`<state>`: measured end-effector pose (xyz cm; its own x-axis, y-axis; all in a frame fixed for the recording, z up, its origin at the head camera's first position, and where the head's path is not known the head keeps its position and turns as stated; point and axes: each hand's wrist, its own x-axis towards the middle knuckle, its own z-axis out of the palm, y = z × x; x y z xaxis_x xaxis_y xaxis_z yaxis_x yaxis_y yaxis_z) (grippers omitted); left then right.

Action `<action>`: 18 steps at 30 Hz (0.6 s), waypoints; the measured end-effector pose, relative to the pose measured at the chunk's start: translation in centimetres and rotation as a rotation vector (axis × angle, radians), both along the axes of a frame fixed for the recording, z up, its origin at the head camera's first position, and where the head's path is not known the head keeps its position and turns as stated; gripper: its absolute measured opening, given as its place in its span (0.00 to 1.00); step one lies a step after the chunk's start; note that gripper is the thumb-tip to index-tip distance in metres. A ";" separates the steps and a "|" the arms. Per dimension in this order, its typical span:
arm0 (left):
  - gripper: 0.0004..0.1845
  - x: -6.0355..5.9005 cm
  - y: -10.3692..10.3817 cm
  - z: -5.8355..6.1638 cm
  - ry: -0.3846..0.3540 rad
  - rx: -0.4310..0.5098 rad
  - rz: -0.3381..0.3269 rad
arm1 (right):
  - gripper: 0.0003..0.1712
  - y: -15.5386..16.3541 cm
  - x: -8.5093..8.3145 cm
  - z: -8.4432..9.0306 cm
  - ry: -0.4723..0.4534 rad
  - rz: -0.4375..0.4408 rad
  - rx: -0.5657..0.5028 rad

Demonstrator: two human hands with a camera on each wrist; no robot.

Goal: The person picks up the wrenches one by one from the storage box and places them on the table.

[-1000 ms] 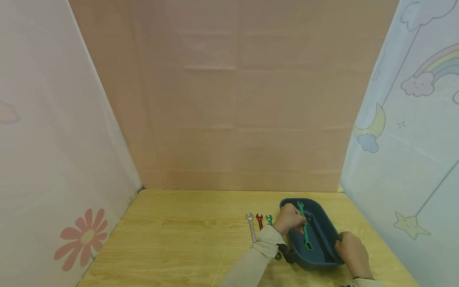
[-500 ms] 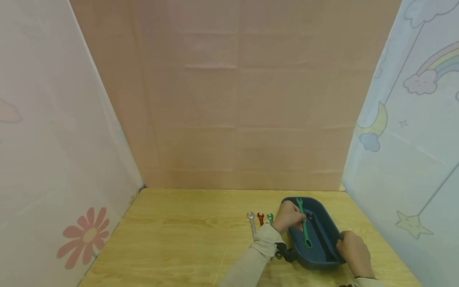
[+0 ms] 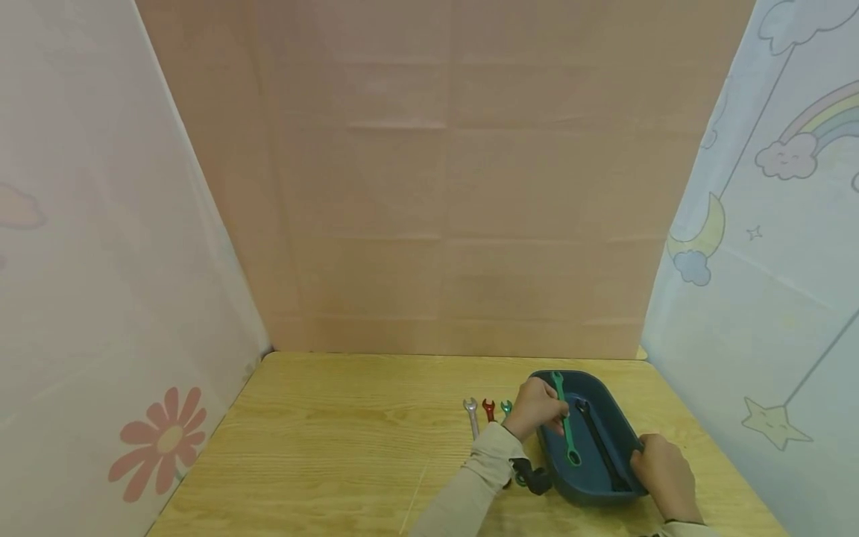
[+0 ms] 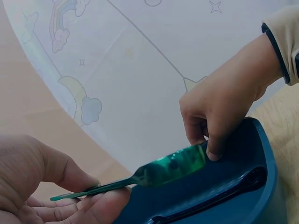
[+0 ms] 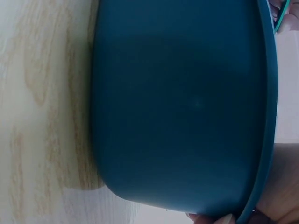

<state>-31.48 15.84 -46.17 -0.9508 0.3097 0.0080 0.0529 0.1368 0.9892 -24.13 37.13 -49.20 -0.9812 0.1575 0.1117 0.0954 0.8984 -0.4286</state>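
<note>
My left hand (image 3: 539, 406) pinches a green wrench (image 3: 569, 438) by its shank between thumb and fingers, over the left part of a dark blue tray (image 3: 582, 498). In the left wrist view the wrench (image 4: 173, 165) is raised above the tray floor, its near end overlapping my other hand. A black wrench (image 3: 600, 447) lies lengthwise inside the tray. My right hand (image 3: 664, 473) grips the tray's right rim, thumb inside the wall. In the right wrist view the tray's outer wall (image 5: 177, 116) fills most of the picture, with some fingertips (image 5: 226, 219) at its rim.
Left of the tray a silver wrench (image 3: 473, 418), a red wrench (image 3: 489, 410) and another green wrench (image 3: 506, 407) lie side by side on the wooden table (image 3: 349, 432), partly hidden by my left arm. A brown panel (image 3: 443, 224) stands behind.
My left hand has shifted slightly left over the tray with the green wrench. The right hand keeps its grip on the rim. The head view has moved a little.
</note>
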 end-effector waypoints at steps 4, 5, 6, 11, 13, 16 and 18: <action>0.30 0.2 -0.4 0.3 0.007 0.004 -0.005 | 0.10 0.1 0.0 -0.1 0.001 0.005 -0.004; 0.30 0.3 -0.5 0.4 0.007 0.003 -0.006 | 0.10 0.1 0.0 -0.1 0.002 0.006 -0.002; 0.30 0.3 -0.6 0.4 0.010 0.002 -0.005 | 0.09 0.2 0.0 -0.1 0.002 0.010 -0.003; 0.30 0.3 -0.9 0.3 0.019 0.003 -0.003 | 0.09 0.2 0.1 0.0 0.003 0.014 -0.005; 0.30 0.3 -1.0 0.2 0.011 0.008 0.001 | 0.09 0.2 0.0 0.0 -0.002 0.012 -0.005; 0.29 0.3 -1.2 0.0 -0.006 0.022 0.005 | 0.07 0.3 0.1 0.0 -0.011 0.011 0.000; 0.26 0.2 -1.3 -0.1 -0.014 0.023 0.018 | 0.06 0.3 0.1 -0.1 -0.013 0.010 0.002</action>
<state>-31.24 14.52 -46.24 -0.9563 0.2923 0.0014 0.0364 0.1144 0.9928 -24.06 37.43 -49.28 -0.9840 0.1478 0.0992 0.0923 0.9001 -0.4258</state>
